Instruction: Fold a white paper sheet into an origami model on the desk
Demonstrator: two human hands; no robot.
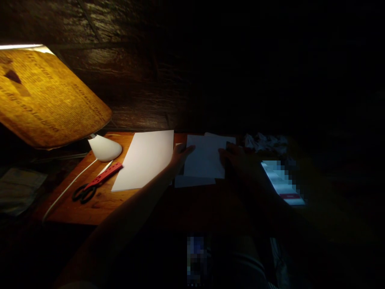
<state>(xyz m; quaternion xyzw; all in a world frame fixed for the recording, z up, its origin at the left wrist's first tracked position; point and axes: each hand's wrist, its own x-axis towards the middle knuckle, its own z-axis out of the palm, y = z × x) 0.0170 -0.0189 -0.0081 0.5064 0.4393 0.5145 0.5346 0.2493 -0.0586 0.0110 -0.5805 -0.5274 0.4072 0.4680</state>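
A white sheet of paper is between my two hands, in dim light, above other sheets. My left hand grips its left edge, thumb lying over the top face. At the right edge, my right hand holds the same sheet, its fingers mostly lost in shadow. Beneath it, the edge of another sheet shows toward me. To the left of my left hand lies a brightly lit stack of white paper. Scissors with black handles lie beyond my left forearm, next to a red strip with holes.
A lamp with a printed yellow shade and white base stands at the left, its white cord crossing the wooden table. Crumpled material lies at the back right. A glowing, partly pixelated screen is at the right.
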